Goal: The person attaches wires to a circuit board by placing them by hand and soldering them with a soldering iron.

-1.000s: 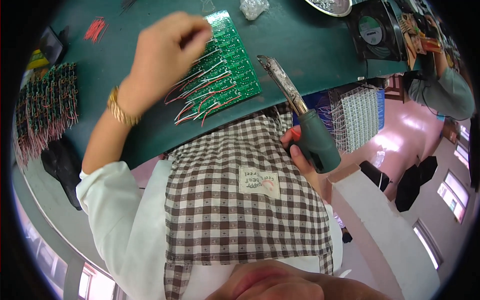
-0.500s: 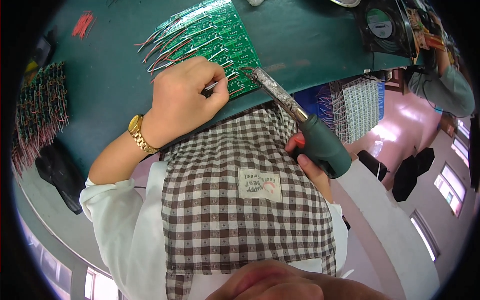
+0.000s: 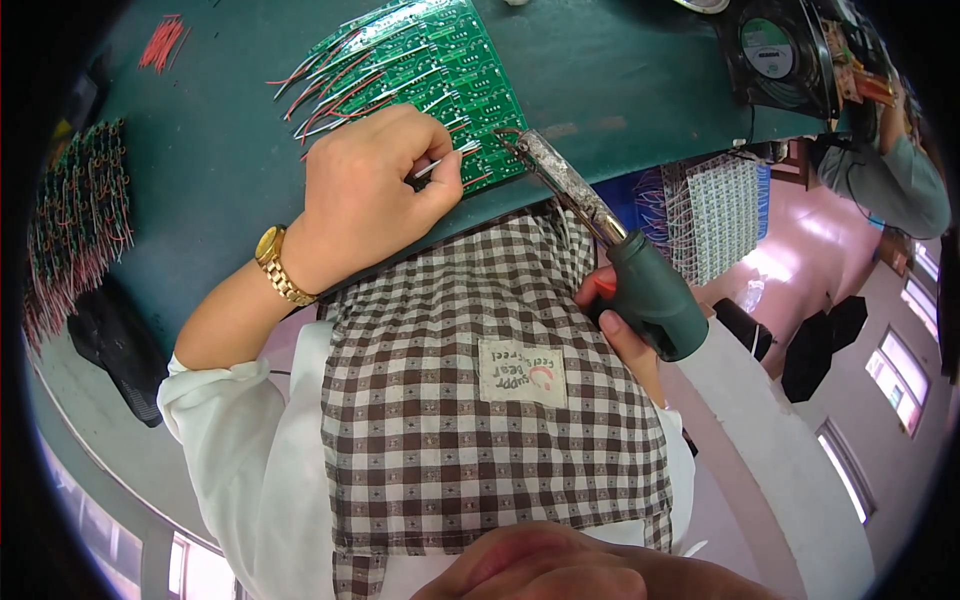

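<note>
A green circuit board panel lies on the table, with rows of red and white wires trailing off its left part. My left hand, a gold watch on its wrist, rests over the board's near left part. Its thumb and fingers pinch a thin white wire whose end points right, at the board. From the right, my right hand grips a soldering iron with a green handle and red trigger; my palm is partly hidden behind it. The iron's bent tip is over the board's right edge; contact cannot be made out.
Red wire pieces lie at the far left. Wired boards stand stacked at the left edge. A black fan stands at the far right. Beyond the table edge, more wired boards sit by a blue bin. Another person's arm shows at right.
The soldering iron's tip has shifted slightly right and away from me. More of the white wire's end shows beyond my left fingers, which have hardly moved.
</note>
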### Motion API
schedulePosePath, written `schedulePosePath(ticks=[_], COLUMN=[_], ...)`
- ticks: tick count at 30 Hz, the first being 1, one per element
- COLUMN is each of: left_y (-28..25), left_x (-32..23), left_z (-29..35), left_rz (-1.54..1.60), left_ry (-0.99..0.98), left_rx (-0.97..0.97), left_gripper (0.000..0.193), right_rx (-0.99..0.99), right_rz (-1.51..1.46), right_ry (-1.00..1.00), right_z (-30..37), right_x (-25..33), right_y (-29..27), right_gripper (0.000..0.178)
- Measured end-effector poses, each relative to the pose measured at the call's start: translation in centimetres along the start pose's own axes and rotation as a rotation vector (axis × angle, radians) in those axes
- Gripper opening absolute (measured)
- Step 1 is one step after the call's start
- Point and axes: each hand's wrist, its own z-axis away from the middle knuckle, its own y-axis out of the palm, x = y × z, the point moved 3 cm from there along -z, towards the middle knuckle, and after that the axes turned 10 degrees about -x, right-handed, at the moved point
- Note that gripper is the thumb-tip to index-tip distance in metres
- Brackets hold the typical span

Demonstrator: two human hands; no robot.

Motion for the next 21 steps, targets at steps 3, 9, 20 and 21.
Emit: schedulePosePath(ticks=[3,9,20,21], left_y=[0.2,0.6,1.0,1.0], left_x=[0.1,0.2,0.5,0.5], left_z=[0.1,0.3,0.3,0.2], left_rz=[0.025,0.017,-0.031,-0.040], left_ry=[-0.021,0.010,0.070,0.089], left_rx=[-0.012,-0.028,-0.024,-0.026], left_gripper=[0.009,0.009,0.009,0.009], right_rx=[0.042,0.033,0.012,0.015], right_rz=[-0.013,0.025,0.117,0.118], right_ry=[-0.083,-0.127,-0.186,-0.182], right_z=[-0.2,-0.6,-1.3,-1.3], right_x=[0.2,0.1,0.0,-0.1], right_y=[0.1,0.1,0.0,0.0], right_gripper=[0.039,0.030,0.020,0.020])
